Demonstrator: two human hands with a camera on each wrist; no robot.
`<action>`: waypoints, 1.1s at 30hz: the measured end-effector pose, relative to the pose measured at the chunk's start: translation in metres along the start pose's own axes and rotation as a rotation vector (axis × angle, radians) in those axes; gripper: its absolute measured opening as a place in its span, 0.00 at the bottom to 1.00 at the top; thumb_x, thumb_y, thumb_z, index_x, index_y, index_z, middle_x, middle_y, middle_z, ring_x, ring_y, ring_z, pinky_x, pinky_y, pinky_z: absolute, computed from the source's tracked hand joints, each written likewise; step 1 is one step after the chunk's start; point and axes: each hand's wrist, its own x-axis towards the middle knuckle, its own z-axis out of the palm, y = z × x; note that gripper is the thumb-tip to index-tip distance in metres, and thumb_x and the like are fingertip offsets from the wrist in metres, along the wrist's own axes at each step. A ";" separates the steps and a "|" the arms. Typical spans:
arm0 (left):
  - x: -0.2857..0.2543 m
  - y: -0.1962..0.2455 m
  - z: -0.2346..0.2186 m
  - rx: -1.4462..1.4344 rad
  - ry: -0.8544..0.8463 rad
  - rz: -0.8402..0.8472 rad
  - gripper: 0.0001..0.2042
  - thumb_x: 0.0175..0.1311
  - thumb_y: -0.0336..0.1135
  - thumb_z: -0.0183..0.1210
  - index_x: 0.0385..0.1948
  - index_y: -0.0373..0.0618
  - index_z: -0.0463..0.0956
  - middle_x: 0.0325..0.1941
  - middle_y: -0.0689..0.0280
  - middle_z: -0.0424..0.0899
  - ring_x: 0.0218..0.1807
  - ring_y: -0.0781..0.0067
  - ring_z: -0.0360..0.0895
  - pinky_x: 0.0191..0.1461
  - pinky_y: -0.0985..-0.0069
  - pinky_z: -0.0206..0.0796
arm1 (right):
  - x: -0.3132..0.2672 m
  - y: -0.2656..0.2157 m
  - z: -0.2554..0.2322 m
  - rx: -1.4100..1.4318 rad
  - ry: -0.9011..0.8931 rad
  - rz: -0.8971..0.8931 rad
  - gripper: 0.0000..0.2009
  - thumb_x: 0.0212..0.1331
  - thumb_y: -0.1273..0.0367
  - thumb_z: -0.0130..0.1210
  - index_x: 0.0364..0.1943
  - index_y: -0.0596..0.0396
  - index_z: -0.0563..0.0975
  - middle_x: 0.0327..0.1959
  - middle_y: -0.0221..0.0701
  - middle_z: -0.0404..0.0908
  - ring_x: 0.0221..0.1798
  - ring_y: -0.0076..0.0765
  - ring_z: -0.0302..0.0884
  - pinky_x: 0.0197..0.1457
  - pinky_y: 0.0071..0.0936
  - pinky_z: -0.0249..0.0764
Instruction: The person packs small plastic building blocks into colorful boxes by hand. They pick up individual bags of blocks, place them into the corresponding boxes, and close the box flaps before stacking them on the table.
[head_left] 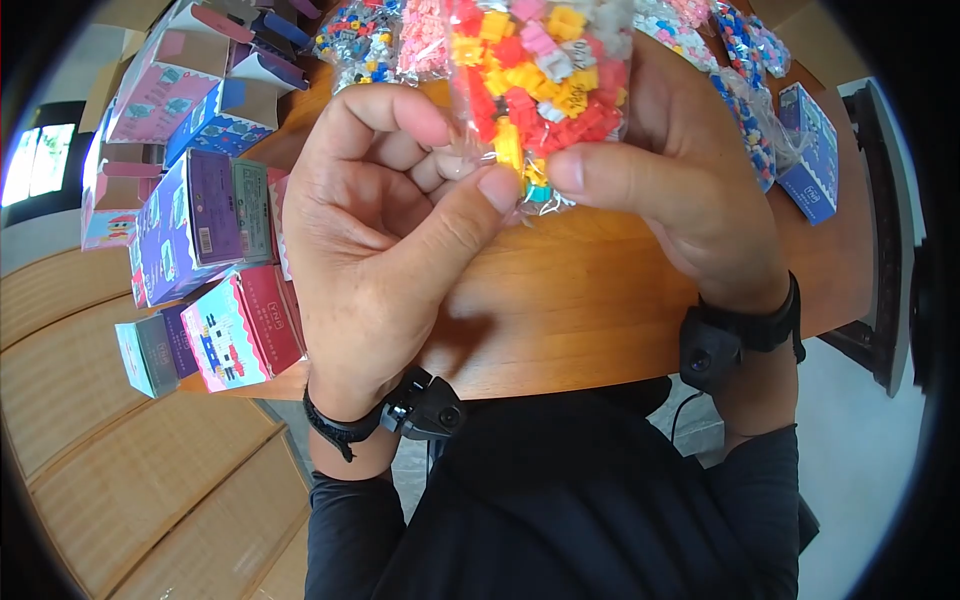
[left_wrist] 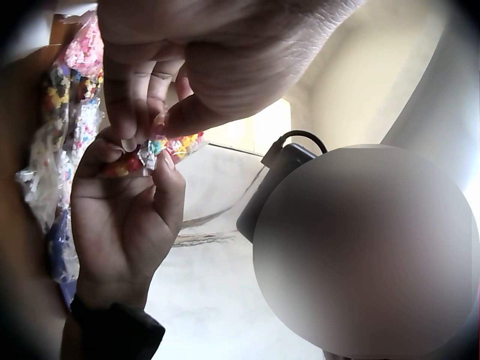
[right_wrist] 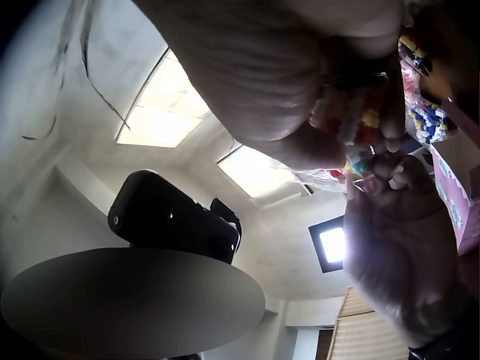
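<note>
Brown, smooth wood is forming a table with a rounded near edge, and a person in black clothing is sitting or standing close against it. Black strapped cameras are circling both wrists.

Above the tabletop, a clear plastic packet of small red, yellow, pink and white blocks, marked with black characters, is hanging between the two hands, not resting on the wood. At its lower end, the left hand is pinching the plastic, its thumb pressing in front and its other fingers curling inward. On the opposite side, the right hand is gripping the packet, its thumb lying across the front and its fingers wrapping behind.

To the left, a red-sided cardboard box with a printed picture is standing near the table's edge, beside a purple printed box. Farther back, a blue open-topped box is standing next to a pink open-topped box. To the right, a dark blue box is lying near blue-and-white block bags. Beyond the hands, a bag of pink pieces is lying on the far side. Far left, a bright window is glowing.
</note>
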 end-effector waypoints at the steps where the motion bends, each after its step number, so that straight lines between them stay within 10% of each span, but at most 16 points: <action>1: 0.000 0.000 0.000 -0.001 -0.011 0.008 0.13 0.58 0.19 0.57 0.42 0.39 0.67 0.41 0.59 0.79 0.38 0.72 0.80 0.37 0.77 0.75 | 0.001 0.000 0.000 0.014 -0.011 0.012 0.31 0.51 0.72 0.57 0.61 0.64 0.61 0.56 0.36 0.73 0.58 0.29 0.71 0.63 0.29 0.64; 33: -0.001 0.002 0.003 0.043 -0.012 -0.029 0.12 0.58 0.20 0.58 0.36 0.43 0.64 0.39 0.59 0.80 0.34 0.73 0.80 0.35 0.80 0.74 | 0.000 -0.003 -0.006 0.093 -0.030 0.023 0.33 0.46 0.75 0.60 0.61 0.63 0.61 0.55 0.35 0.73 0.57 0.29 0.72 0.63 0.29 0.65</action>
